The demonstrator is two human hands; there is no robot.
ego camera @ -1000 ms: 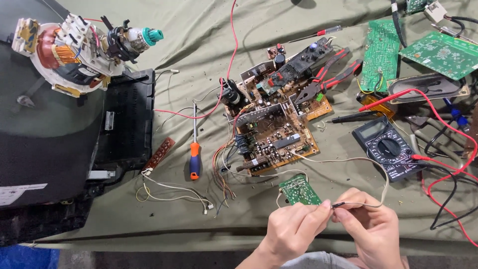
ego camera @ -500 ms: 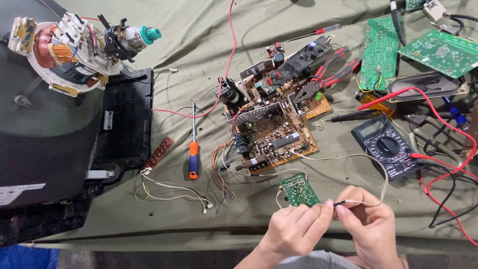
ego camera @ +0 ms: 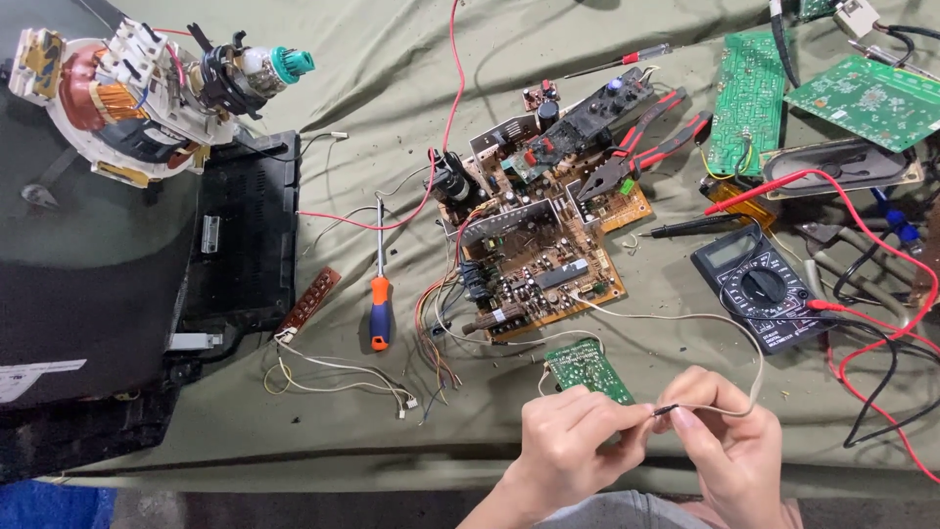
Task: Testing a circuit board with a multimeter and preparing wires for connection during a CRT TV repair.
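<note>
Beige wire [ego camera: 729, 338] with a dark tip is pinched between both hands at the lower middle of the frame, above the near edge of the bench [ego camera: 294, 431]. Since half a second ago almost nothing has shifted: the fingers keep the same pinch and the wire end sits in the same spot, so the fine work on that tip looks to be ongoing, not finished. Left hand [ego camera: 568, 441] is closed, thumb and forefinger gripping the dark tip; right hand [ego camera: 725, 446] is likewise closed on the wire just beside it. Between the fingers the tip's long axis runs left to right, pointing toward the left hand. From there the wire loops up and back left toward the brown circuit board [ego camera: 539, 264]. A small green board [ego camera: 587, 367] lies just above the left hand.
</note>
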